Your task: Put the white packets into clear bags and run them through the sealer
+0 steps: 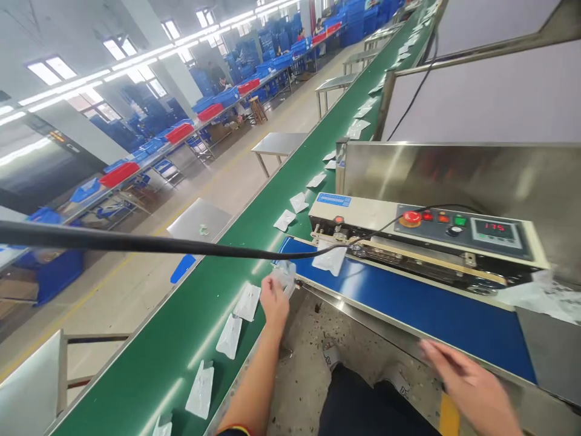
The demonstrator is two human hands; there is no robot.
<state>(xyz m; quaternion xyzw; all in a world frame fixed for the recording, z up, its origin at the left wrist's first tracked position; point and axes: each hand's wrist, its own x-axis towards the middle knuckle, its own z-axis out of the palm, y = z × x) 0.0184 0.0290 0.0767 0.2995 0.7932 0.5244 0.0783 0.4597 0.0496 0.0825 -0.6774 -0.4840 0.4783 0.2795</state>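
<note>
My left hand (pixel 275 300) is over the edge of the green conveyor belt (pixel 149 363), its fingers closed on a small clear plastic bag (pixel 285 275). Close beside it, a white pouch (pixel 247 302) lies on the belt, with several more in a row below. Another pouch (pixel 330 260) stands at the jaws of the band sealer (pixel 426 227), over the blue belt (pixel 390 309). My right hand (pixel 474 384), slightly blurred, is near the blue belt's front edge. Its fingers are stretched out and I see nothing in them.
A black cable (pixel 181 242) crosses the view above the belts. Plastic bags (pixel 544 297) are heaped at the sealer's right end. Metal tables (pixel 279 144) stand beyond the green belt, and blue and red bins (pixel 118 174) line a far bench with people.
</note>
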